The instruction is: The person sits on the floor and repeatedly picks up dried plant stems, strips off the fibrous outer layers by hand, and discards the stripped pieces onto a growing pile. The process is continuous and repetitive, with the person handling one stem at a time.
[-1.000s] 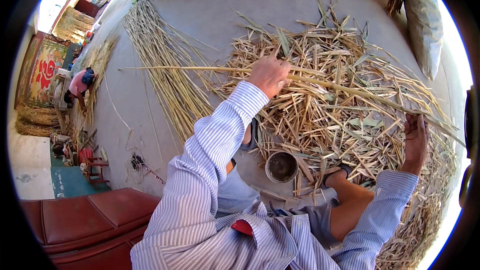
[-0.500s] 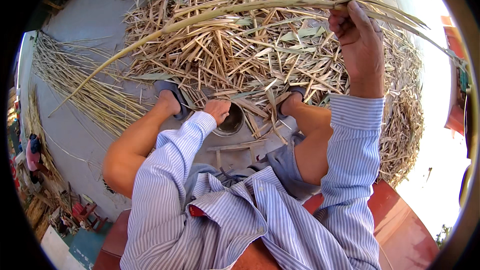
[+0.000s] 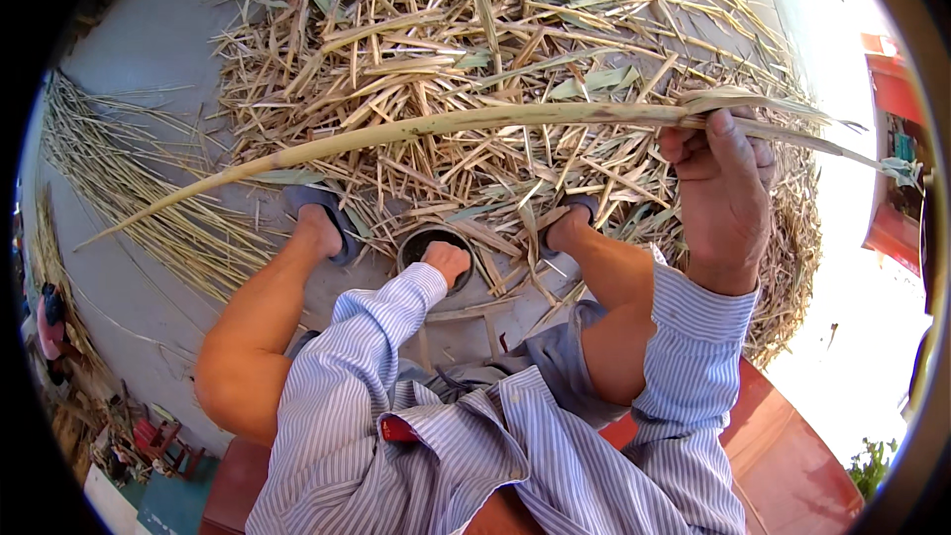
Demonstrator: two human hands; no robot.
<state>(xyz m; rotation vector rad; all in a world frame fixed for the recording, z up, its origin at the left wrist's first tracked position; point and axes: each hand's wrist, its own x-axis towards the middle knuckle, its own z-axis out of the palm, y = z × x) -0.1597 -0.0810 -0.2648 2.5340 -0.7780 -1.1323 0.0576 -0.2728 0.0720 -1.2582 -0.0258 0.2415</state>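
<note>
A long pale-yellow plant stalk (image 3: 446, 125) stretches across the view, its thin tip toward the far left. My right hand (image 3: 728, 183) grips its leafy end, thumb on top, and loose leaf strips trail off to the right. My left hand (image 3: 448, 260) is curled at the mouth of a round bucket (image 3: 405, 256) between my feet. The fingers point down into its dark inside, so whatever they may hold is hidden.
A wide heap of dry cut leaves and husks (image 3: 396, 79) covers the floor ahead. A bundle of thin stripped stalks (image 3: 129, 178) lies to the left. Near my knees is a small wooden frame (image 3: 466, 313). Several red blocks stand at the right edge.
My right hand has come down and nearer, bringing the stalk with it. My left hand has shifted from the bucket's left rim to over its mouth. The view has tilted slightly.
</note>
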